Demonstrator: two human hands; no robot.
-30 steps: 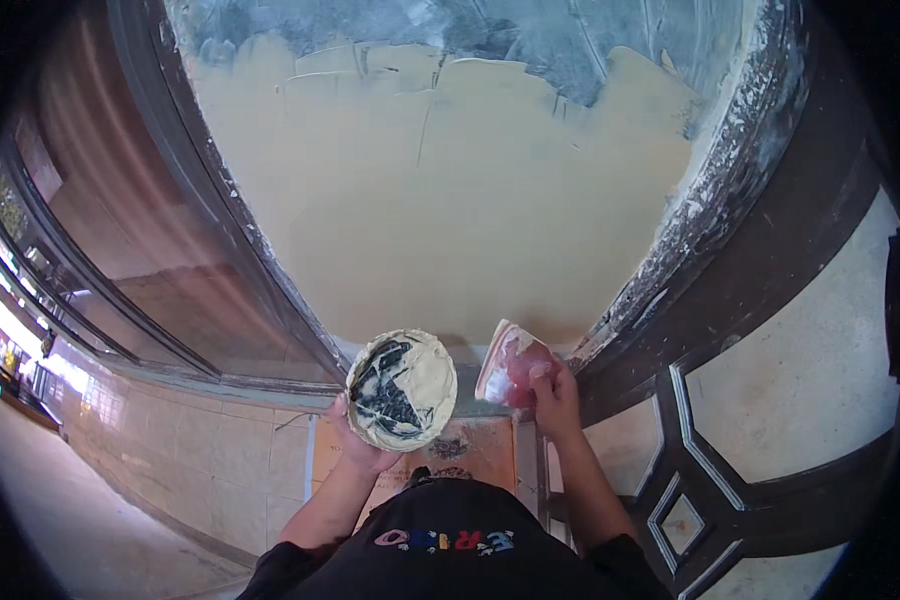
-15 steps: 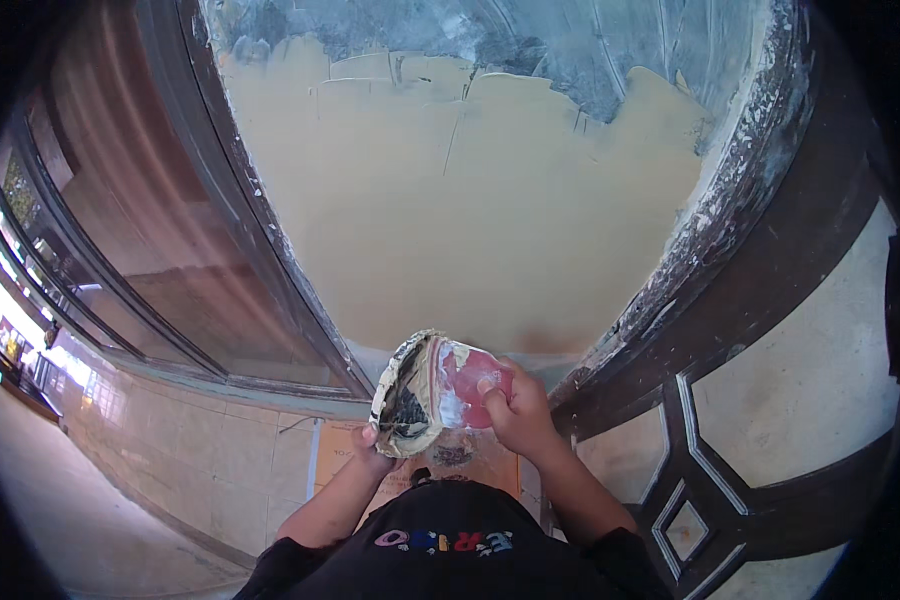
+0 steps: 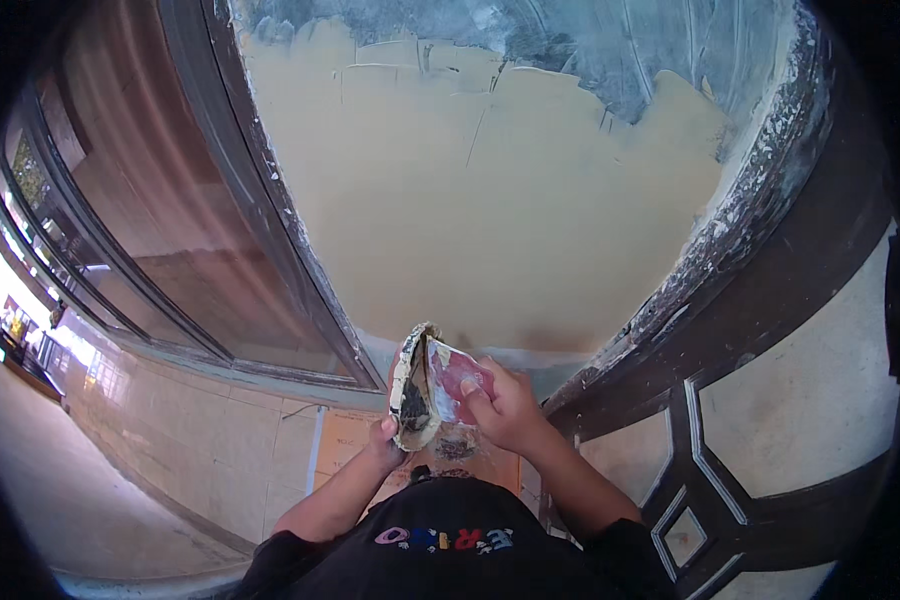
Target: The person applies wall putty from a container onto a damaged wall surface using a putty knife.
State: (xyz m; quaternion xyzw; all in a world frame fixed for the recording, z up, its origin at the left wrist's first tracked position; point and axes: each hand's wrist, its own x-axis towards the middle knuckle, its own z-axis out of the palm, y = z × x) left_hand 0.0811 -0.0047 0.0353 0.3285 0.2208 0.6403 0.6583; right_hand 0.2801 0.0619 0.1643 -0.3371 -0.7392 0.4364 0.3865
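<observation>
My left hand (image 3: 385,446) grips a putty-crusted bowl (image 3: 405,385) by its lower left rim. The bowl is tipped on its side, with dark patches and pale putty inside. A reddish, translucent putty spreader (image 3: 463,382) is pinched in my right hand (image 3: 510,408), thumb on its face. White and beige putty smears its blade. The blade's left edge meets the bowl's right rim; whether it reaches inside I cannot tell. Both hands are low in front of a wall panel (image 3: 500,220), coated in smooth beige putty below and streaky blue-grey above.
A dark window frame (image 3: 260,190) borders the panel on the left; a paint-flecked dark frame (image 3: 705,240) borders it on the right. To the lower right stands a dark lattice door (image 3: 725,450). An orange cardboard sheet (image 3: 345,440) lies below, over floor tiles (image 3: 220,430).
The bowl has turned to a narrower, more edge-on angle. The spreader and my right hand have shifted slightly left against it. The whole scene has slid a little to the right.
</observation>
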